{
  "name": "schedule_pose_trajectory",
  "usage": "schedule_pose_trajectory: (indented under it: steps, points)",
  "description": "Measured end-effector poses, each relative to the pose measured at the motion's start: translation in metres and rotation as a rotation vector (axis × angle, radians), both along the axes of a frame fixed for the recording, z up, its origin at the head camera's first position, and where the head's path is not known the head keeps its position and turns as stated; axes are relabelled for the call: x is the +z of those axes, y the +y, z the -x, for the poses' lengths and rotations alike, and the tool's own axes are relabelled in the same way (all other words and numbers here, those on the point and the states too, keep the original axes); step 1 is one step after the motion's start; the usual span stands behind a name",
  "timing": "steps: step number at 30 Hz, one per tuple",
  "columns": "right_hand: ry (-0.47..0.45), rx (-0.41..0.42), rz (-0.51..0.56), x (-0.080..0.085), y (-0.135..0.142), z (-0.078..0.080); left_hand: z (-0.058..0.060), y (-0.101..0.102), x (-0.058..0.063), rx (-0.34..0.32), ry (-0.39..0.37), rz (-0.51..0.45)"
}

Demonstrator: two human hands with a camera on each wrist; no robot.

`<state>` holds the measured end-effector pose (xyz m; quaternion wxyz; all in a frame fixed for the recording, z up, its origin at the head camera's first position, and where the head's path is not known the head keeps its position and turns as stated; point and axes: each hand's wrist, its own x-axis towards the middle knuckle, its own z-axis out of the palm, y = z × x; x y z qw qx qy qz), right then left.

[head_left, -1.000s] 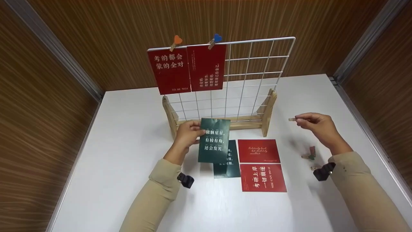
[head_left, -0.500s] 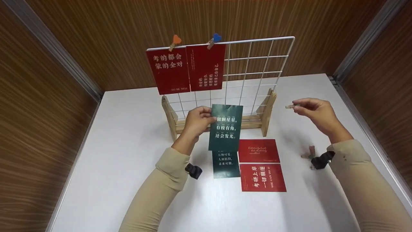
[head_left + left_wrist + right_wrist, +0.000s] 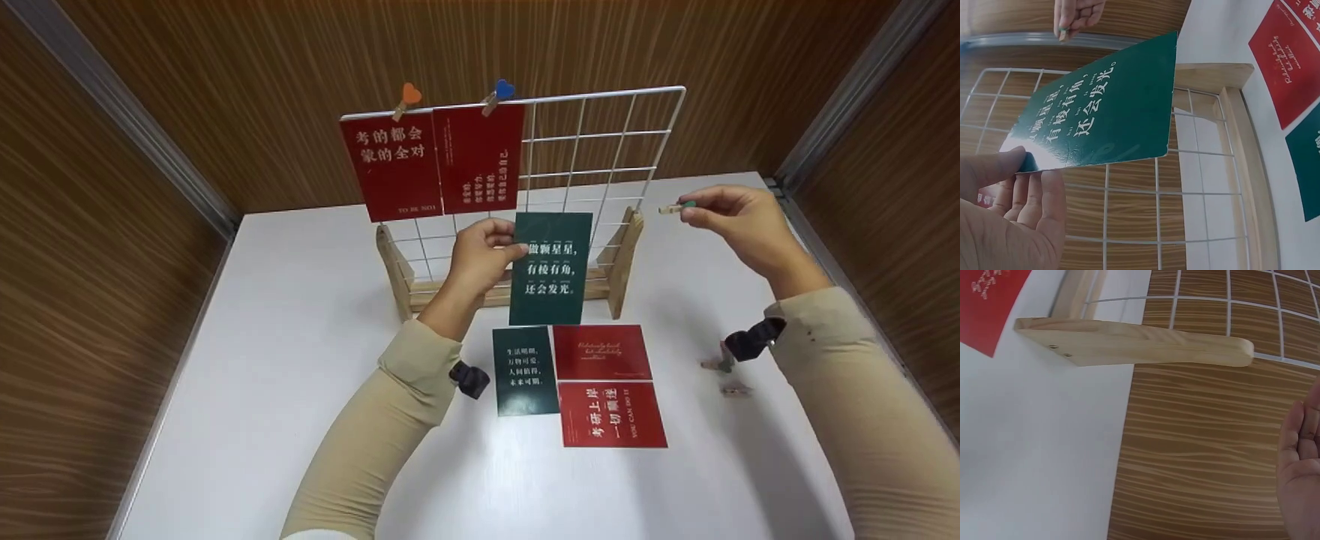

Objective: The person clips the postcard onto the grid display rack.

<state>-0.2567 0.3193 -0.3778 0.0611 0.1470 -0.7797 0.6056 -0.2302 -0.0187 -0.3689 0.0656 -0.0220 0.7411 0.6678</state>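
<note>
Cards (image 3: 551, 268) number six: two hanging, three lying, one held.

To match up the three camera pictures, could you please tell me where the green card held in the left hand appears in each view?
Head: the green card is just right of centre.
Left wrist: it slants, mostly above and left of centre.
Right wrist: it is not in this picture.
Shared landmark: the white wire grid, visible in all three views.

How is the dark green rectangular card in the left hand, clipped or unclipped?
Unclipped: the left hand pinches the dark green card by its side edge, and its top edge is bare.
</note>
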Motion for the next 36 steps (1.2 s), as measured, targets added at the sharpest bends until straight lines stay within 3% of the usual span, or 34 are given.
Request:
schedule_pose_trajectory:
  steps: [5, 14, 26, 36]
  points:
    - [0.061, 0.006, -0.015, 0.016, -0.005, 0.004, 0.003, 0.008, 0.01, 0.011, 0.013, -0.004]
    - [0.088, -0.043, -0.101, 0.041, -0.013, 0.007, 0.013, 0.022, 0.03, 0.049, 0.047, -0.012]
    - [0.122, -0.04, -0.097, 0.071, -0.03, 0.013, 0.025, 0.026, 0.049, 0.07, 0.081, -0.01]
    - [0.098, -0.063, -0.085, 0.09, -0.043, 0.016, 0.032, 0.03, 0.061, 0.108, 0.114, -0.013]
